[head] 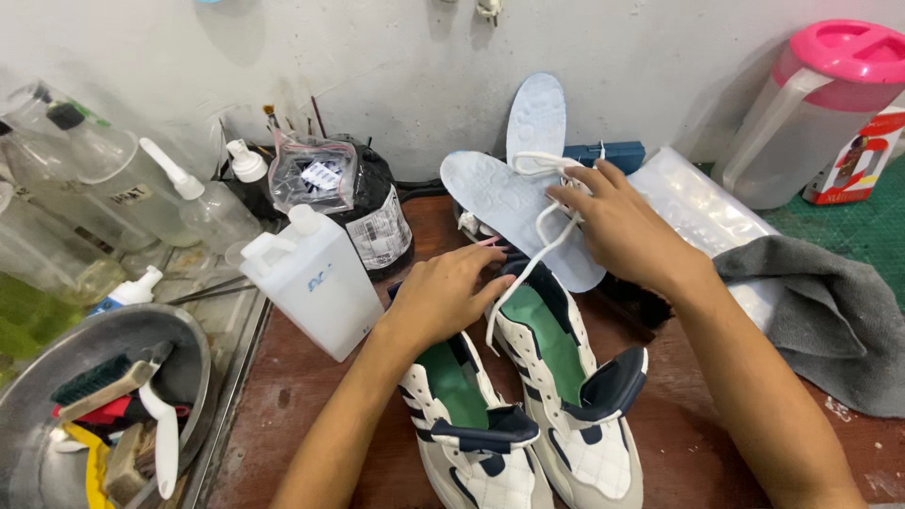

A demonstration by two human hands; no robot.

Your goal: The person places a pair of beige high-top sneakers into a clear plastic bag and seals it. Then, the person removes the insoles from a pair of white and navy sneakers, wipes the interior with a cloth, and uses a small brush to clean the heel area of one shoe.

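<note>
One head cam, looks steeply down & fwd at a brown worktop (311, 396), wall across top of frame. Close range: forearms enter from bottom edge, sneakers (528, 396) at lower centre, metal basin (193, 330) cut off lower left

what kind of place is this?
Probably a shoe-cleaning or repair bench. A pair of white sneakers sits unlaced with the insoles pulled out, cleaning-fluid bottles stand beside them, and a metal basin holds brushes. The right hand holds a white lace.
</note>
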